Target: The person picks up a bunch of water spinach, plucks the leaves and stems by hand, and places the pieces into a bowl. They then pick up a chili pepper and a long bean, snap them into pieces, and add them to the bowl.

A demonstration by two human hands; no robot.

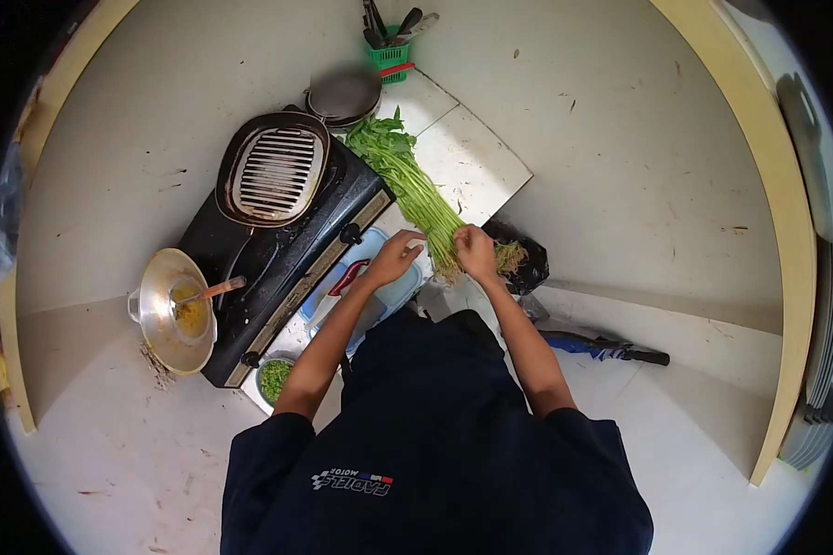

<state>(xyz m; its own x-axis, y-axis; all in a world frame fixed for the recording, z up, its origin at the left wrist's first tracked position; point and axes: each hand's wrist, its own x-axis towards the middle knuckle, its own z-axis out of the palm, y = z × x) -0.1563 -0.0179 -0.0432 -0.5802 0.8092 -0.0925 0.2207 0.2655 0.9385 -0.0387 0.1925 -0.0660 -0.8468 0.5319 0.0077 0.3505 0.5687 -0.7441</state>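
A long bunch of leafy greens (415, 190) with pale green stalks lies slantwise on the white tiled counter, its leaves toward the back and its brown roots toward me. My right hand (475, 252) is closed around stalks close to the root end. Just left of the bunch, my left hand (393, 259) hovers with fingers curved and apart, seemingly holding nothing. Beneath it is a blue plastic tray or board (393, 289), on which a knife with a red handle (347, 277) rests. A dark plastic bag (528, 268) sits beside the roots, partly hidden.
A black gas stove (282, 242) fills the left side, bearing a grill pan (276, 171) and a wok (162, 342) with a wooden-handled utensil. A bowl of chopped greens (274, 379) stands at its front. Behind are a dark pan (344, 97) and a green utensil basket (389, 61).
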